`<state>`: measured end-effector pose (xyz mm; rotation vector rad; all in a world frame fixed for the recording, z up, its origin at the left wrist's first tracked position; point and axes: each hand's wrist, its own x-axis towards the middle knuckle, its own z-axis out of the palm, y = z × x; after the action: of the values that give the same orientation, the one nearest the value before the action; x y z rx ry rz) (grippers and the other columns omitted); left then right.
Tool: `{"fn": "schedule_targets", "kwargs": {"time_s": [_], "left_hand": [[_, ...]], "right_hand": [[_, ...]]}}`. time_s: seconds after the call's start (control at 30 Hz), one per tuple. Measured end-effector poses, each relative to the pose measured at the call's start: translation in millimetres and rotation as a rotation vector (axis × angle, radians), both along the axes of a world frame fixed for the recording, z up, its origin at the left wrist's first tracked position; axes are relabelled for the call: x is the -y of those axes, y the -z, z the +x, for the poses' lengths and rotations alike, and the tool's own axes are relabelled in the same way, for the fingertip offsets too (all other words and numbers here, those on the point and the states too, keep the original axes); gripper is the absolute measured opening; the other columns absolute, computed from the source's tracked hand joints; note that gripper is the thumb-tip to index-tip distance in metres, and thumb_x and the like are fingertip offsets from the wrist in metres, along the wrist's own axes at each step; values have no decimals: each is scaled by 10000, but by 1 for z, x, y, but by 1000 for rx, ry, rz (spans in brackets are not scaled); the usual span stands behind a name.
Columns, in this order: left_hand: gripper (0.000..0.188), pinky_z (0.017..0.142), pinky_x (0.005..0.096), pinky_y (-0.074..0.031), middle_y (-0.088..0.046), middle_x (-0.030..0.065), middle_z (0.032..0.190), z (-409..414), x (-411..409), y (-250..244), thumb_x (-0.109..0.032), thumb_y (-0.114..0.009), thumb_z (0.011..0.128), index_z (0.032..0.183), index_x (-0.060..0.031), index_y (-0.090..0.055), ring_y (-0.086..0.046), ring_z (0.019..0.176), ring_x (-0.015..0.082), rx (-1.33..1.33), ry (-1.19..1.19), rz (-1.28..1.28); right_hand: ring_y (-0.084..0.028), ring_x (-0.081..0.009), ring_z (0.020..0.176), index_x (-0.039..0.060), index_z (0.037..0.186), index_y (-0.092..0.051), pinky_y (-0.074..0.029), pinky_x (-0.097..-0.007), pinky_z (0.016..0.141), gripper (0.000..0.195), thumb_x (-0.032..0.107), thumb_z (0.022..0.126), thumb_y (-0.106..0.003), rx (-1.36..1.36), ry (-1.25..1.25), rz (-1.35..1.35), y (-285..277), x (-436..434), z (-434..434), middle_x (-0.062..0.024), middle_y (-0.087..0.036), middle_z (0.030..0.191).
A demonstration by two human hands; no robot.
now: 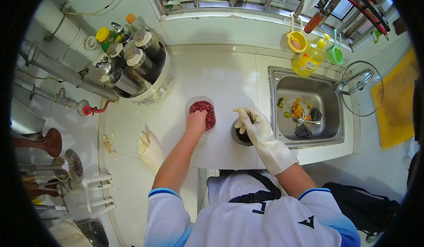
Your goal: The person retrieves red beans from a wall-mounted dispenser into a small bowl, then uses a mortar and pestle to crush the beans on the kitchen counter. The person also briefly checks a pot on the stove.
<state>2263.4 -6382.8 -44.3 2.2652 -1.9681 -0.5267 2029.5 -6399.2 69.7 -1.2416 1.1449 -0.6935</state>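
Note:
A clear plastic tub (188, 108) holds dark red kidney beans (210, 117). My left hand (196, 121), bare, reaches into it, with the fingertips hidden among the beans. To the right stands a dark grey stone mortar (236, 137) with a dark hollow. My right hand (252, 125), in a long cream rubber glove, is over the mortar with its fingers curled. Something dark shows between those fingers; whether it is a pestle or the mortar's far rim I cannot tell. A matching empty glove (150, 149) lies on the counter left of my left forearm.
A round white tub (165, 81) of seasoning bottles stands at the back left. Right is a steel sink (331, 114) with food scraps in it. Behind it stands a yellow dish soap bottle (309, 59). Ladles and strainers (73, 165) hang left; pale scraps (107, 144) lie nearby.

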Motion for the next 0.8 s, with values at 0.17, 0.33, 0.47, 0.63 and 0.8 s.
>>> {"fn": "schedule_targets", "kwargs": {"time_s": [0.17, 0.33, 0.47, 0.63, 0.8], "left_hand": [[173, 741, 338, -555, -661, 79, 852, -16, -2, -52, -22, -729, 786, 905, -33, -604, -683, 826, 217, -597, -35, -178], [178, 766, 303, -543, -688, 69, 907, -106, -32, -82, -38, -732, 820, 976, -26, -647, -688, 824, 176, -953, 78, -183], [182, 832, 320, -520, -694, 102, 931, -116, -32, -66, -42, -710, 835, 1006, -3, -663, -687, 854, 217, -624, 209, -351], [201, 886, 317, -496, -694, 107, 991, -91, -61, -57, -31, -689, 847, 1046, -6, -684, -670, 939, 219, -917, -172, -454], [496, 993, 365, -462, -624, 136, 1229, -91, -83, -54, -89, -757, 800, 1272, -41, -612, -596, 1149, 277, -877, -151, -427]], "right_hand": [[-560, -80, 543, 37, 1102, -694, -446, -219, 532, 258, 239, 1042, -545, 114, 160, -163, -50, -1, -22, -50, -676, 687], [-522, -88, 459, -10, 1068, -676, -418, -223, 452, 285, 248, 1034, -559, 233, 338, -300, -81, 4, -43, -70, -661, 636], [-512, -87, 448, -28, 1066, -669, -417, -224, 449, 321, 275, 1033, -567, 244, 385, -329, -80, 2, -48, -72, -655, 624], [-511, -90, 438, -30, 1062, -664, -413, -219, 442, 327, 282, 1031, -571, 273, 395, -327, -70, -3, -53, -79, -663, 626], [-535, -85, 467, -21, 1062, -669, -424, -222, 461, 291, 245, 1035, -555, 239, 341, -281, -62, -2, -46, -77, -670, 639]]}}
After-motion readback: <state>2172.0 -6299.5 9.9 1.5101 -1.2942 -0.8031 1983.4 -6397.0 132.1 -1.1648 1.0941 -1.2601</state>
